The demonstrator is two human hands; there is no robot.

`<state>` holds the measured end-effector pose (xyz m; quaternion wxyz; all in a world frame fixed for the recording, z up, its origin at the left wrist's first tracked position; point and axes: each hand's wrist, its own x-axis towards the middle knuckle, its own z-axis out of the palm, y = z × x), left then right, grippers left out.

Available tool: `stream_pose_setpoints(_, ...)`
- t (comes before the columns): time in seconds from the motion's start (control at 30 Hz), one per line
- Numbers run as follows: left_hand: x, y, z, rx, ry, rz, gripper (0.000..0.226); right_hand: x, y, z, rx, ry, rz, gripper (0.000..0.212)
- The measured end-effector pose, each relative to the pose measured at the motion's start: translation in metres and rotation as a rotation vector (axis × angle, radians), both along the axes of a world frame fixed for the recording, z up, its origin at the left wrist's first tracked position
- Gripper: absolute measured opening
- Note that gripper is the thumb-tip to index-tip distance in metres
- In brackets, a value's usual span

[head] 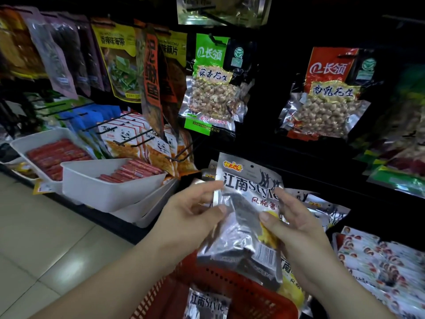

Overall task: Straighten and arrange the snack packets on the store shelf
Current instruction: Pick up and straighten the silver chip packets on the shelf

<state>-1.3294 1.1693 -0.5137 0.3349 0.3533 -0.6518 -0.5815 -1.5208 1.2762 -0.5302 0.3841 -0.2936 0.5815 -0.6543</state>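
1. Now both hands are busy with one silver snack packet. It is held up in front of the low part of the store shelf, just over a red basket.
2. The left hand pinches the packet's left edge between thumb and fingers. The right hand holds the right side, with its thumb on the front. Both grips are narrow and closed on the packet.
3. The packet looks bent and crinkly, and it is not hanging or lying in its place yet.
4. Another packet of the same kind lies in the basket. A few more lie in a messy pile on the shelf behind the right hand.
5. Higher up, a green peanut packet and a red peanut packet hang on hooks, both a bit crooked.
6. I think the job is only partly done. The silver ones need flattening and putting away.
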Motion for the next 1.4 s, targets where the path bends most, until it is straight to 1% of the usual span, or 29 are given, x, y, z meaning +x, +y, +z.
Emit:
stream_pose_setpoints(0.07,0.006,0.001,0.003,0.029,-0.105,-0.196,0.051,-0.002,0.001,0.001,-0.003,0.069,-0.045,0.076)
stream_pose_setpoints(0.1,0.008,0.002,0.003,0.011,-0.158,-0.242,0.054,-0.003,0.002,0.002,-0.015,0.117,-0.041,0.076)
stream_pose_setpoints(0.17,0.009,0.002,0.002,-0.015,-0.161,-0.206,0.054,-0.007,0.005,0.004,-0.023,0.138,0.089,0.082)
stream_pose_setpoints(0.23,0.009,0.002,0.001,-0.024,-0.124,-0.130,0.051,-0.009,0.010,0.006,0.036,0.144,0.292,0.092)
stream_pose_setpoints(0.3,0.008,0.004,-0.001,-0.018,-0.089,-0.082,0.048,-0.009,0.011,0.002,0.106,0.207,0.399,0.098)
stream_pose_setpoints(0.37,0.008,0.004,-0.002,-0.016,-0.064,-0.071,0.048,-0.007,0.011,-0.002,0.137,0.291,0.411,0.103)
stream_pose_setpoints(0.43,0.010,0.003,-0.002,-0.024,-0.089,-0.103,0.052,-0.006,0.010,-0.003,0.113,0.331,0.398,0.101)
stream_pose_setpoints(0.53,0.011,0.000,-0.001,-0.043,-0.139,-0.185,0.063,-0.009,0.010,-0.003,0.092,0.357,0.334,0.093)
stream_pose_setpoints(0.57,0.012,0.000,-0.002,-0.048,-0.135,-0.179,0.064,-0.009,0.010,-0.005,0.097,0.374,0.310,0.090)
stream_pose_setpoints(0.63,0.011,-0.001,-0.004,-0.079,-0.145,-0.119,0.061,-0.010,0.010,-0.006,0.141,0.482,0.240,0.082)
stream_pose_setpoints(0.7,0.011,0.001,-0.006,-0.192,-0.201,-0.074,0.056,-0.009,0.009,-0.003,0.180,0.572,0.168,0.071)
stream_pose_setpoints(0.73,0.010,0.004,-0.008,-0.281,-0.215,-0.073,0.053,-0.008,0.008,0.001,0.162,0.550,0.153,0.063)
stream_pose_setpoints(0.8,0.004,0.016,-0.011,-0.493,-0.216,-0.120,0.044,-0.003,0.009,0.007,0.063,0.357,0.221,0.053)
stream_pose_setpoints(0.83,0.001,0.024,-0.015,-0.595,-0.214,-0.169,0.041,0.002,0.010,0.010,0.028,0.243,0.288,0.051)
stream_pose_setpoints(0.87,-0.003,0.034,-0.018,-0.690,-0.226,-0.225,0.039,0.008,0.012,0.011,0.018,0.188,0.326,0.051)
stream_pose_setpoints(0.93,-0.012,0.052,-0.021,-0.836,-0.259,-0.302,0.034,0.014,0.012,0.007,0.027,0.254,0.266,0.047)
stream_pose_setpoints(0.97,-0.014,0.059,-0.020,-0.834,-0.241,-0.335,0.029,0.016,0.013,0.006,0.038,0.294,0.211,0.044)
stream_pose_setpoints(1.03,-0.015,0.062,-0.020,-0.644,-0.114,-0.354,0.020,0.013,0.018,0.008,0.026,0.348,0.167,0.043)
stream_pose_setpoints(1.07,-0.013,0.058,-0.019,-0.559,-0.057,-0.290,0.017,0.011,0.023,0.012,0.018,0.386,0.167,0.047)
stream_pose_setpoints(1.1,-0.012,0.052,-0.019,-0.527,-0.032,-0.173,0.016,0.010,0.028,0.016,0.023,0.426,0.168,0.049)
stream_pose_setpoints(1.17,-0.006,0.039,-0.013,-0.452,-0.032,0.023,0.020,0.010,0.037,0.027,0.052,0.462,0.188,0.048)
stream_pose_setpoints(1.2,-0.003,0.034,-0.009,-0.353,-0.039,0.047,0.021,0.009,0.040,0.029,0.052,0.459,0.203,0.048)
stream_pose_setpoints(1.27,0.000,0.031,0.002,-0.109,0.015,0.003,0.022,0.010,0.048,0.034,0.033,0.443,0.253,0.048)
stream_pose_setpoints(1.3,0.002,0.030,0.006,-0.029,0.047,-0.025,0.023,0.011,0.050,0.034,0.036,0.457,0.263,0.046)
stream_pose_setpoints(1.33,0.003,0.030,0.008,-0.009,0.058,-0.040,0.025,0.012,0.053,0.035,0.038,0.493,0.244,0.044)
stream_pose_setpoints(1.4,0.003,0.029,0.009,-0.049,0.041,-0.052,0.028,0.012,0.056,0.036,0.049,0.672,0.090,0.041)
